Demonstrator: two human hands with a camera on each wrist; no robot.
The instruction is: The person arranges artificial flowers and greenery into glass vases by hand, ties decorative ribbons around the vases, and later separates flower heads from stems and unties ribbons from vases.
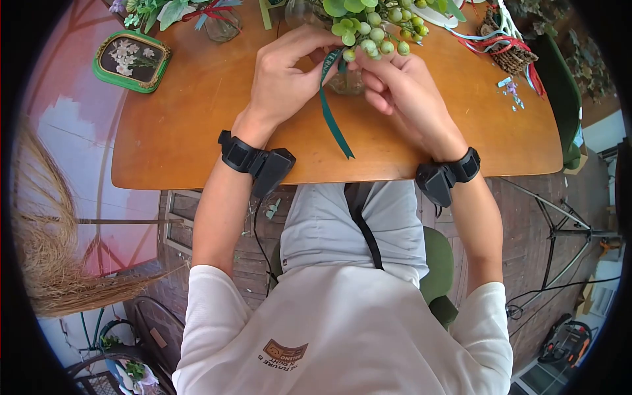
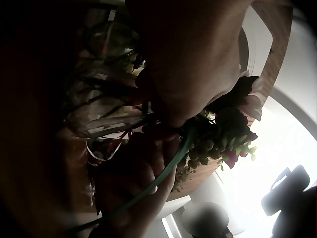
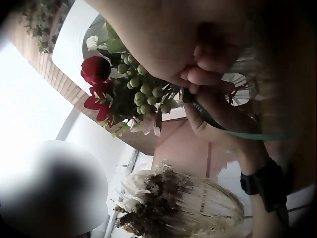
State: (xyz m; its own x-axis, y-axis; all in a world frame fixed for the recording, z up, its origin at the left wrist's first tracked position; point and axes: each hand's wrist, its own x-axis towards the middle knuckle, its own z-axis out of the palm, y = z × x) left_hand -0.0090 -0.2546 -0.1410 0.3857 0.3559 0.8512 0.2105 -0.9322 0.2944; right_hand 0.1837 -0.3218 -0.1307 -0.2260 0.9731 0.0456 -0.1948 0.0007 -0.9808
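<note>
A dark green ribbon with pale lettering (image 1: 334, 125) hangs in a long tail over the table from my left hand (image 1: 283, 79), whose thumb and fingers pinch it. My right hand (image 1: 408, 89), fingers curled, pinches the ribbon close to the stems; its fingertips are partly hidden. Green berries (image 1: 375, 39) lie just above both hands, and a clear glass vase (image 1: 347, 81) stands beneath. The right wrist view shows a red flower (image 3: 95, 69) beside the berries (image 3: 143, 96), with the ribbon (image 3: 262, 135) trailing sideways. Stems appear inside the glass (image 2: 99, 116) in the left wrist view.
On the wooden table (image 1: 197, 145), a green framed flower picture (image 1: 131, 60) lies at the left. Another glass vase (image 1: 222, 26) stands behind it. A wicker basket with ribbons (image 1: 513, 58) and small scraps (image 1: 511, 89) are at the right, near a green chair (image 1: 556, 92).
</note>
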